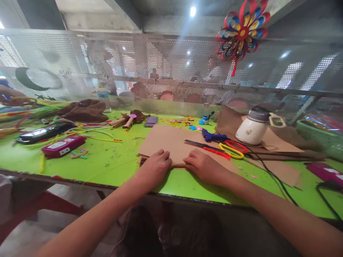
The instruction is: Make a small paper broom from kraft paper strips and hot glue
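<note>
A brown cardboard sheet (168,141) lies on the green table (107,164), on top of a thin stack of brown strips. My left hand (157,165) rests on the sheet's near edge with its fingers curled over it, a ring on one finger. My right hand (202,165) lies just to the right, fingers bent and pressed on the same edge. Red and yellow scissors (227,149) lie on the cardboard beyond my right hand, beside a blue glue gun (213,136).
A white jug-like pot (253,126) stands on brown paper at the right, with black cables (270,175) trailing forward. Left lie a pink case (63,146), a dark phone (43,132), coloured strips and brown cloth (84,110). A perforated screen (160,67) backs the table; a paper pinwheel (242,32) hangs above.
</note>
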Action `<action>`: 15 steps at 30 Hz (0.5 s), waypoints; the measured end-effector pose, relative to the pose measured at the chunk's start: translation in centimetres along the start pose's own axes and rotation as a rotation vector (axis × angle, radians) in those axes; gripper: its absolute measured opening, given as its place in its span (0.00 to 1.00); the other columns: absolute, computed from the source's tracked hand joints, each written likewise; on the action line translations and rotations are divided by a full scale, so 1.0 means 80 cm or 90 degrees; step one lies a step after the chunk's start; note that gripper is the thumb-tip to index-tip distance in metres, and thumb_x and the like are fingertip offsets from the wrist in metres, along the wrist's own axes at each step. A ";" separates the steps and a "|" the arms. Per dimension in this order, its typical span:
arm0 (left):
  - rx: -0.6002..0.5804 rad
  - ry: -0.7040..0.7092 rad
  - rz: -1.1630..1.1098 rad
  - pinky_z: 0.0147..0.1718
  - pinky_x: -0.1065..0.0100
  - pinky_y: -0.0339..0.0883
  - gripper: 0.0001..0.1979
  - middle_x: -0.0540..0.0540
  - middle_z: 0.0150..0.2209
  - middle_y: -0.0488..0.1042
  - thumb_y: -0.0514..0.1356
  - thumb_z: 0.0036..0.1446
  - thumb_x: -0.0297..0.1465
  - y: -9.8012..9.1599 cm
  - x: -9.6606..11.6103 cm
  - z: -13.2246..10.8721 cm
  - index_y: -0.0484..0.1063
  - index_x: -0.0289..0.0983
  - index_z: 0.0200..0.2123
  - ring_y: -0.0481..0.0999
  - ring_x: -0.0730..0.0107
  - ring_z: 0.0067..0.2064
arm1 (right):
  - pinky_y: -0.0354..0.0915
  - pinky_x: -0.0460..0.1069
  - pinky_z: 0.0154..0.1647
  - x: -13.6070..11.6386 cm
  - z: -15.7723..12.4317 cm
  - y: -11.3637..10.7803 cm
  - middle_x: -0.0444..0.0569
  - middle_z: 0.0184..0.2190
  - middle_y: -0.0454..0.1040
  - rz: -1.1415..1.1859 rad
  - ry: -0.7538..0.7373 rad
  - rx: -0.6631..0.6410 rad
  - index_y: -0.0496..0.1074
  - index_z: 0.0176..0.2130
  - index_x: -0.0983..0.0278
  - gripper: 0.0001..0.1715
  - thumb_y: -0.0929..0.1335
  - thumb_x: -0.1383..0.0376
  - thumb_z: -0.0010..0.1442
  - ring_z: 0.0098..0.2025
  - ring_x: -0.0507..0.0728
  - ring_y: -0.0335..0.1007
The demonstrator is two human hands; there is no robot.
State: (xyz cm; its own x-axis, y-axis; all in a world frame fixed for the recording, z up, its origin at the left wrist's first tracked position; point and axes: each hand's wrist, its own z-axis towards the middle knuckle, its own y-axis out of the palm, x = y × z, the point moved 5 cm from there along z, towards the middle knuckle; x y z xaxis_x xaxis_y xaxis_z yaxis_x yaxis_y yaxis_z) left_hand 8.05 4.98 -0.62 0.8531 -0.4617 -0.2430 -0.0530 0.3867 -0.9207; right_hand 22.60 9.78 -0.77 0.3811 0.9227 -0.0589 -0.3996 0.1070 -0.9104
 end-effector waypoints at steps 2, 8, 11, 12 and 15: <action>0.010 0.009 0.009 0.36 0.63 0.61 0.06 0.43 0.33 0.67 0.55 0.59 0.24 0.002 0.000 0.000 0.71 0.34 0.31 0.64 0.61 0.37 | 0.61 0.51 0.38 -0.008 0.008 0.006 0.52 0.32 0.68 -0.012 -0.018 0.001 0.72 0.36 0.66 0.11 0.62 0.67 0.65 0.37 0.57 0.62; 0.020 -0.005 -0.006 0.37 0.62 0.62 0.08 0.43 0.33 0.67 0.53 0.60 0.25 0.006 -0.002 -0.001 0.70 0.34 0.31 0.64 0.61 0.37 | 0.62 0.50 0.38 -0.008 0.013 0.011 0.52 0.32 0.69 0.085 -0.009 0.042 0.72 0.37 0.67 0.10 0.62 0.67 0.65 0.37 0.56 0.63; 0.019 -0.019 -0.008 0.37 0.62 0.62 0.09 0.43 0.33 0.67 0.52 0.62 0.26 0.007 -0.004 -0.003 0.70 0.34 0.31 0.64 0.62 0.37 | 0.62 0.49 0.36 -0.004 0.013 0.012 0.51 0.31 0.68 0.118 -0.005 0.024 0.72 0.38 0.67 0.11 0.62 0.67 0.65 0.34 0.55 0.64; 0.016 -0.023 -0.004 0.37 0.62 0.62 0.10 0.43 0.33 0.67 0.52 0.62 0.27 0.007 -0.004 -0.003 0.70 0.34 0.31 0.64 0.63 0.37 | 0.61 0.49 0.35 -0.003 0.014 0.012 0.50 0.31 0.68 0.123 -0.004 0.016 0.73 0.38 0.67 0.11 0.62 0.66 0.65 0.34 0.55 0.64; 0.007 -0.017 0.020 0.38 0.62 0.62 0.10 0.43 0.32 0.67 0.51 0.63 0.28 0.004 0.000 -0.002 0.71 0.35 0.32 0.64 0.62 0.37 | 0.61 0.48 0.34 -0.001 0.016 0.012 0.49 0.30 0.67 0.135 -0.001 0.004 0.73 0.38 0.66 0.12 0.61 0.65 0.65 0.32 0.54 0.64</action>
State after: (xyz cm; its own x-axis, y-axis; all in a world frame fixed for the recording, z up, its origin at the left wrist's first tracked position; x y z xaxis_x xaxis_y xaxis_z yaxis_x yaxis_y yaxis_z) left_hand 7.95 4.97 -0.99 0.8645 -0.4281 -0.2633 -0.0744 0.4092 -0.9094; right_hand 21.13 10.27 -1.12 0.2863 0.9253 -0.2486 -0.4755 -0.0880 -0.8753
